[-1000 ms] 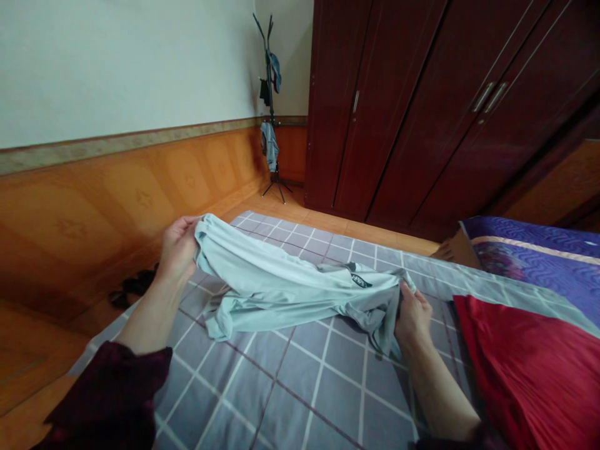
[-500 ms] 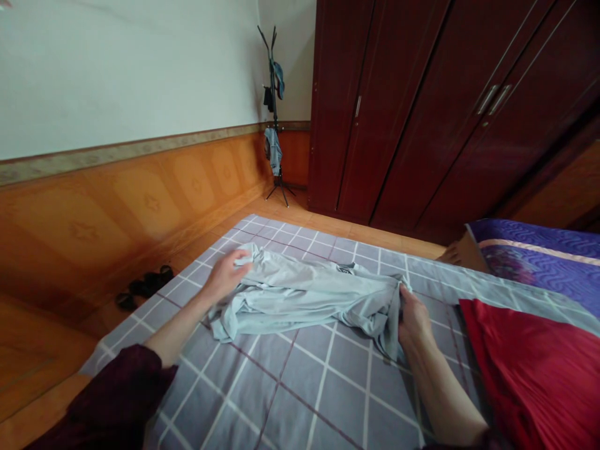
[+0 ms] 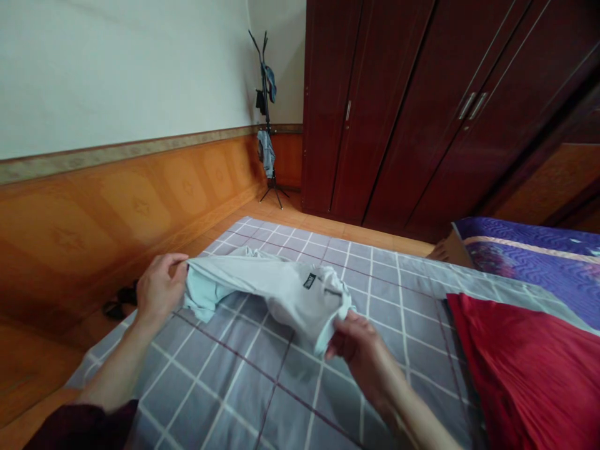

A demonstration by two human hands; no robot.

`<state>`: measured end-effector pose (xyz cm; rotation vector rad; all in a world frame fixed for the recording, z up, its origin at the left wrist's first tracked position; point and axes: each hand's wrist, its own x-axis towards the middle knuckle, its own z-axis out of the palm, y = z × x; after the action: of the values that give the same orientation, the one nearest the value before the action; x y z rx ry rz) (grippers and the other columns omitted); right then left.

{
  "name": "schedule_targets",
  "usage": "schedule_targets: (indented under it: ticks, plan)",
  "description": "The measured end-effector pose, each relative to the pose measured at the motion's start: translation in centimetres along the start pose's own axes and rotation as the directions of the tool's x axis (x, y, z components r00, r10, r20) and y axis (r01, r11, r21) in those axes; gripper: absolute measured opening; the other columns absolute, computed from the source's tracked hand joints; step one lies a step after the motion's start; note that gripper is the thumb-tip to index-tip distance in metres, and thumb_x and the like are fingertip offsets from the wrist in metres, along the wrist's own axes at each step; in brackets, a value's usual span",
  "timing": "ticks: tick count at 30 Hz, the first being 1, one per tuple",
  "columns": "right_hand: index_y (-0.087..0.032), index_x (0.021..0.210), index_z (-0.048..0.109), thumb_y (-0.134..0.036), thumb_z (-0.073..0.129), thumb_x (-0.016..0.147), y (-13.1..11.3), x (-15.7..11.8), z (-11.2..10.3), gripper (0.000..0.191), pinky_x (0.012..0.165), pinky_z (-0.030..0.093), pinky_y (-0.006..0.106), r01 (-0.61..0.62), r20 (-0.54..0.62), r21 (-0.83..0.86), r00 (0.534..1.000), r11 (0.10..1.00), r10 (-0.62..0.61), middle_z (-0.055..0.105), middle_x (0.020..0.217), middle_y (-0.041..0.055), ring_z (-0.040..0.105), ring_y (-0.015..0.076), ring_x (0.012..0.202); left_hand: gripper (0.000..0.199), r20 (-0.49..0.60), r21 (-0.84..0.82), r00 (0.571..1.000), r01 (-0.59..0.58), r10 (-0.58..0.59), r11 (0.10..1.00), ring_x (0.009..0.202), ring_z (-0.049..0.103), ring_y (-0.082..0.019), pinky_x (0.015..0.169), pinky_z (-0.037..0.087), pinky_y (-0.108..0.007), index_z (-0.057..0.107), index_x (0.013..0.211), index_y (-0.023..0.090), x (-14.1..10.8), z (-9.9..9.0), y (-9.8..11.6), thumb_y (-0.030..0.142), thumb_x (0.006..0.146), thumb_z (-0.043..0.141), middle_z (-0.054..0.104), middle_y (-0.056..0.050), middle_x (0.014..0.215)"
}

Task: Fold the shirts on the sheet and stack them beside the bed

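A pale grey-green garment (image 3: 281,281) with a small dark label stretches between my hands over the checked bedspread (image 3: 234,387). My left hand (image 3: 162,284) pinches its left end, and a loose fold hangs below the fingers. At the right end, my right hand (image 3: 354,340) has its fingers closed on the garment's edge. The middle of the cloth is partly raised off the bed, with its right part slightly blurred.
Folded red cloth (image 3: 529,362) lies at the right of the bed. Beyond are a purple quilted cover (image 3: 529,250), a dark red wardrobe (image 3: 375,112) and a black coat stand (image 3: 267,112). Dark shoes (image 3: 119,300) sit on the floor at left.
My left hand has moved left and now pinches the garment's end. My right hand has moved left and nearer, still holding cloth. The garment has turned, showing its label more plainly.
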<state>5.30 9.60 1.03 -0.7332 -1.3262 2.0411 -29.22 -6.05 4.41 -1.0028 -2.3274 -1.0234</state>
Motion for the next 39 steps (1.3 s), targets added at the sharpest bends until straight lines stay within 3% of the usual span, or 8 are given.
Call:
schedule_targets:
  ticks: [4,8,13,16,22,29,34,39]
  plan:
    - [-0.016,0.089,0.07,-0.041,0.064,0.068,1.9,-1.9,1.1,0.032,0.048,0.043,0.024,-0.011,0.083,-0.393,0.995,0.919,0.047,0.068,0.07,0.0041,0.06,0.0151,0.054,0.024,0.157,-0.148,0.984,-0.064,0.087,0.987,0.079,0.061,-0.019,0.076,0.046,-0.029,0.063,0.088,0.02,-3.2,-0.3,2.7,0.039,0.083,0.049,0.066,-0.004,0.088]
    - [-0.018,0.095,0.07,-0.041,0.054,0.074,2.1,1.8,-2.6,0.035,0.053,0.044,0.028,0.119,-0.119,-0.766,0.94,0.632,-0.321,0.068,0.068,0.0032,0.059,0.0165,0.053,0.02,0.517,-0.315,0.797,-0.161,0.311,0.935,0.085,0.062,-0.02,0.077,0.049,-0.029,0.062,0.092,0.021,-11.1,1.9,7.9,0.035,0.078,0.061,0.066,-0.004,0.091]
    - [-0.019,0.106,0.064,-0.028,0.046,0.082,1.8,6.3,-4.5,0.032,0.079,0.05,0.039,0.24,0.05,-0.927,0.841,0.288,-0.539,0.067,0.104,0.0088,0.063,0.0245,0.092,0.017,0.623,-0.315,0.656,-0.287,0.425,0.905,0.087,0.06,-0.024,0.077,0.048,-0.034,0.062,0.091,0.021,-15.8,3.6,11.2,0.021,0.074,0.062,0.065,-0.006,0.092]
    - [-0.019,0.106,0.063,-0.024,0.045,0.084,2.1,7.2,-4.7,0.029,0.087,0.047,0.042,0.29,0.118,-0.932,0.812,0.219,-0.572,0.065,0.108,0.0099,0.059,0.0254,0.102,0.012,0.626,-0.419,0.67,-0.142,0.399,0.897,0.074,0.06,-0.017,0.069,0.048,-0.027,0.058,0.077,0.02,-13.7,1.0,10.1,0.017,0.083,0.048,0.062,-0.003,0.076]
    - [-0.017,0.116,0.059,-0.02,0.045,0.082,3.7,7.5,-5.0,0.037,0.091,0.046,0.043,0.341,0.205,-0.925,0.82,0.169,-0.534,0.061,0.116,0.0121,0.056,0.0255,0.107,0.015,0.436,-0.416,0.866,-0.047,0.245,0.908,0.08,0.063,-0.019,0.07,0.05,-0.025,0.062,0.07,0.022,-9.2,-5.4,4.0,0.023,0.077,0.049,0.066,-0.004,0.082]
    - [-0.011,0.128,0.053,-0.009,0.048,0.071,3.8,6.3,-1.7,0.058,0.092,0.042,0.043,0.472,0.473,-0.878,0.829,-0.08,-0.298,0.06,0.109,0.0137,0.052,0.0266,0.102,0.027,0.53,-0.253,0.846,0.091,0.059,0.963,0.081,0.064,-0.019,0.074,0.052,-0.028,0.066,0.096,0.023,-11.8,-3.4,-0.6,0.026,0.074,0.051,0.067,-0.004,0.091]
    - [-0.018,0.091,0.068,-0.017,0.053,0.076,2.8,6.0,-1.3,0.021,0.079,0.044,0.037,0.428,0.418,-0.903,0.868,-0.023,-0.269,0.061,0.079,0.0069,0.053,0.0236,0.083,0.035,0.662,-0.1,0.749,0.088,0.0,0.991,0.095,0.064,-0.023,0.084,0.051,-0.034,0.066,0.106,0.024,-12.7,-2.2,-0.9,0.038,0.075,0.061,0.067,-0.006,0.104]
    - [-0.019,0.076,0.063,-0.021,0.054,0.075,0.0,5.4,-1.7,0.009,0.076,0.046,0.032,0.456,0.334,-0.799,0.878,0.391,-0.343,0.067,0.082,0.004,0.059,0.0196,0.079,0.02,0.645,-0.077,0.763,0.036,0.022,0.996,0.08,0.064,-0.022,0.073,0.051,-0.03,0.067,0.075,0.023,-12.5,-1.9,-0.9,0.039,0.078,0.055,0.067,-0.003,0.081]
